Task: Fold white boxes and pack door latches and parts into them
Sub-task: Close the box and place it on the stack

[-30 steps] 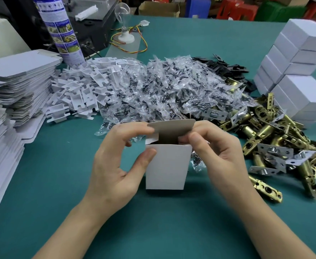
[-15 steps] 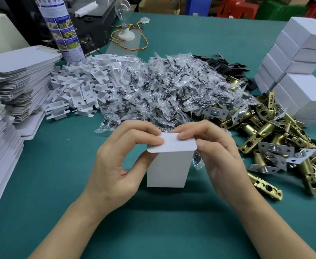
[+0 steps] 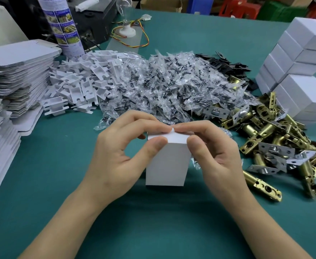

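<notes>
— Where's the box?
— The white box [image 3: 167,163] stands upright on the green table [image 3: 59,165], near the front edge, lid flap down. The left hand [image 3: 119,152] and the right hand [image 3: 215,154] each pinch its top edge, thumb in front, fingers on the lid.
— And round it?
— The bagged screws [image 3: 162,90] lie just behind, the brass latches [image 3: 276,139] to the right, the flat blanks [image 3: 16,71] stacked left.

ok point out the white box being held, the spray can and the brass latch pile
white box [image 3: 167,165], head view, bare front face
spray can [image 3: 65,28], head view, printed label
brass latch pile [image 3: 262,129], head view, a brass tube near its middle
</notes>
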Available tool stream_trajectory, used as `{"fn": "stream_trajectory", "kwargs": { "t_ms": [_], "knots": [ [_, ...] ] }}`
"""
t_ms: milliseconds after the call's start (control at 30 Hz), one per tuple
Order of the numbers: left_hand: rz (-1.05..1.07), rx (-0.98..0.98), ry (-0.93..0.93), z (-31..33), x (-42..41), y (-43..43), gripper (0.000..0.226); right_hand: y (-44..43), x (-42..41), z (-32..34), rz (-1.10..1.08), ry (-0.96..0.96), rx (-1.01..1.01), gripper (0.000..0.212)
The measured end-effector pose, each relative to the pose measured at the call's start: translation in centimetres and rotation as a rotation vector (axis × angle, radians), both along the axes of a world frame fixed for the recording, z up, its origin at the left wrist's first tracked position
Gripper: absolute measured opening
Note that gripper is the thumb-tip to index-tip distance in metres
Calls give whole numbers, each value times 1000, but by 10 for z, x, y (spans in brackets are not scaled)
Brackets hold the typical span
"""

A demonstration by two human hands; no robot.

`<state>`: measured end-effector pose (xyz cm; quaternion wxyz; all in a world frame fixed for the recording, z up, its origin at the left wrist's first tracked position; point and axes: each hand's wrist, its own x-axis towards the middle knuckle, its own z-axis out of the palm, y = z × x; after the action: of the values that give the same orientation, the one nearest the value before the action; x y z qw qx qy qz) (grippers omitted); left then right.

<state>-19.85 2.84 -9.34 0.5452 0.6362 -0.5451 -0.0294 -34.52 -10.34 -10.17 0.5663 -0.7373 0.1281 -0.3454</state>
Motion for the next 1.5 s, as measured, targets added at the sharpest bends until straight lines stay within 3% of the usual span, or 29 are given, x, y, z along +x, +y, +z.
{"fn": "stream_trajectory", "kwargs": {
  "t_ms": [433,833,1133,1500],
  "knots": [
    [26,-47,82,-5,-4,-3,15,4,3,0,-98,10,-83,21],
    [5,-68,88,-10,0,0,17,-1,-2,2,-22,13,-109,22],
    [29,-88,176,-9,-5,-6,11,7,2,2,-184,-7,-242,18],
    [-43,-72,134,-13,-1,0,10,-2,-6,3,-78,-35,-340,19]
  ]
}}
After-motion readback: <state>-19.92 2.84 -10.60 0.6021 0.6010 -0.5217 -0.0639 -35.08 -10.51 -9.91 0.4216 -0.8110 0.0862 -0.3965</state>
